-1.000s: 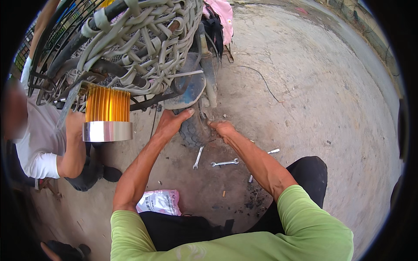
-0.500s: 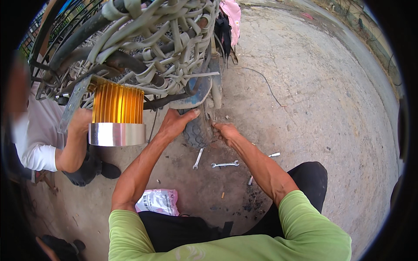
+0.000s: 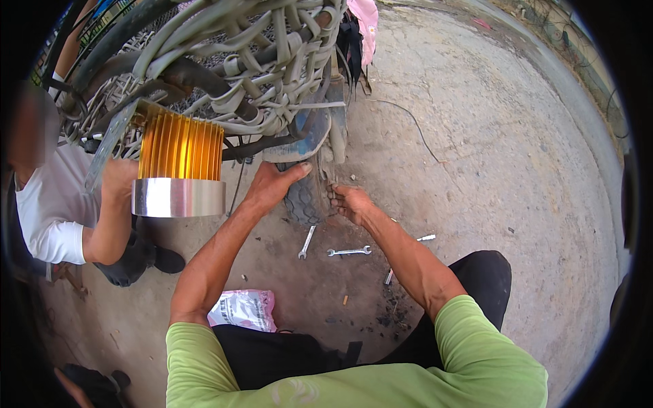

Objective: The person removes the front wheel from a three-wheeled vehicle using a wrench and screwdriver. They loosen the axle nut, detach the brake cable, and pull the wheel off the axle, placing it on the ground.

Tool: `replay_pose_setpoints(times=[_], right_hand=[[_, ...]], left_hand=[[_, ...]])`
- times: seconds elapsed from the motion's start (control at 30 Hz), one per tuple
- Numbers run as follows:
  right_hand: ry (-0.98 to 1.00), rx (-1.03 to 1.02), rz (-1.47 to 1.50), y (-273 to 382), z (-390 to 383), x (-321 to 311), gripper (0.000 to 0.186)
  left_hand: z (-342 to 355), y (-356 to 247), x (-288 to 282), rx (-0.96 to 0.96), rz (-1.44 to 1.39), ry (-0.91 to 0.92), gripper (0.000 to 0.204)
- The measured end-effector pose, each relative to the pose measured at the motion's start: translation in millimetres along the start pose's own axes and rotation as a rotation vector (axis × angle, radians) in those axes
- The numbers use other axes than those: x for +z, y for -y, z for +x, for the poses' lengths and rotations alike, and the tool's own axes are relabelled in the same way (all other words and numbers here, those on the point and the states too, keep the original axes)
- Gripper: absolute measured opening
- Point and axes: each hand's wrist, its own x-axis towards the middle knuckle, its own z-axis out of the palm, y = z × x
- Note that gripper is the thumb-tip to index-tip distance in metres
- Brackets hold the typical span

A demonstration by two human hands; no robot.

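Note:
A dark, treaded tyre [image 3: 301, 200] stands below a blue mudguard [image 3: 313, 139] in the middle of the view. My left hand [image 3: 273, 187] clasps the top of the tyre, its thumb stretched across the tread just under the mudguard; its other fingers are hidden at the tyre's left side. On the wheel's right side, close to the fork end, my right hand [image 3: 350, 202] has its fingers curled together. Whatever small part they pinch is too small to make out. Below the tyre, two spanners lie on the ground, one upright in view [image 3: 307, 242] and one crosswise [image 3: 349, 251].
A woven grey basket [image 3: 252, 75] overhangs the wheel, beside a lamp-like part with golden fins [image 3: 180, 146]. At the left another person [image 3: 58, 197] crouches, one arm raised behind it. A pink-and-white plastic bag [image 3: 243, 311] lies by my left knee, a metal rod [image 3: 426, 238] by my right forearm.
The whole view has shifted slightly, so most things sit a little higher. My left hand stays on the tyre; the right hand's fingers have moved only slightly beside the wheel.

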Motion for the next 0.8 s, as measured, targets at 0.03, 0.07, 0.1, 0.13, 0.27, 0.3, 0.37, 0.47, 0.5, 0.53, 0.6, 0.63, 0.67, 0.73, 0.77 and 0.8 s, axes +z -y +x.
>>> replay_pose_setpoints(times=[0.03, 0.07, 0.1, 0.13, 0.27, 0.3, 0.37, 0.47, 0.5, 0.53, 0.6, 0.63, 0.67, 0.73, 0.77, 0.8], right_hand=[[-0.014, -0.024, -0.034, -1, 1, -1, 0.027], [-0.029, -0.048, -0.068, -1, 2, -1, 0.027], [-0.043, -0.072, -0.102, -2, 2, -2, 0.027], [-0.082, -0.086, -0.164, -1, 1, 0, 0.026], [-0.210, -0.135, -0.279, 4, -7, 17, 0.024], [-0.235, -0.146, -0.274, 4, -9, 21, 0.024], [-0.194, -0.082, -0.253, 4, -6, 14, 0.022], [-0.099, 0.015, -0.085, 4, -1, 8, 0.020], [-0.063, 0.047, -0.006, 3, 1, 6, 0.019], [-0.023, 0.044, -0.005, 3, 1, 5, 0.019], [0.056, 0.036, -0.002, 1, -1, 2, 0.018], [0.003, 0.016, -0.048, 0, 2, -3, 0.019], [-0.047, -0.008, -0.092, -2, 6, -6, 0.019], [-0.123, -0.064, -0.219, -3, 7, 2, 0.020], [-0.157, -0.097, -0.303, 2, -3, 14, 0.021], [-0.193, -0.129, -0.386, 6, -9, 22, 0.022]], left_hand=[[0, 0, 0, 0.007, 0.002, -0.003, 0.074], [-1, 0, 1, 0.017, -0.008, -0.005, 0.074], [-1, 0, 1, 0.027, -0.018, -0.007, 0.074], [-1, 0, 1, 0.034, -0.027, -0.009, 0.074], [-3, -5, -1, -0.025, -0.020, 0.009, 0.075], [-4, -4, -1, -0.016, -0.021, 0.009, 0.075], [-3, -4, 0, -0.004, -0.020, 0.009, 0.075], [-2, -1, -1, -0.012, -0.017, 0.010, 0.075], [-1, 0, -2, -0.015, -0.024, 0.017, 0.075], [0, 0, -2, -0.015, -0.031, 0.024, 0.075], [-4, -3, -1, -0.032, -0.004, -0.006, 0.076], [-3, -5, 3, -0.032, 0.003, -0.013, 0.076], [-2, -6, 5, -0.040, 0.003, -0.012, 0.076], [-2, -4, 1, -0.057, 0.012, -0.021, 0.077], [-3, -5, -1, -0.051, 0.007, -0.022, 0.076], [-5, -7, -2, -0.046, 0.003, -0.024, 0.076]])
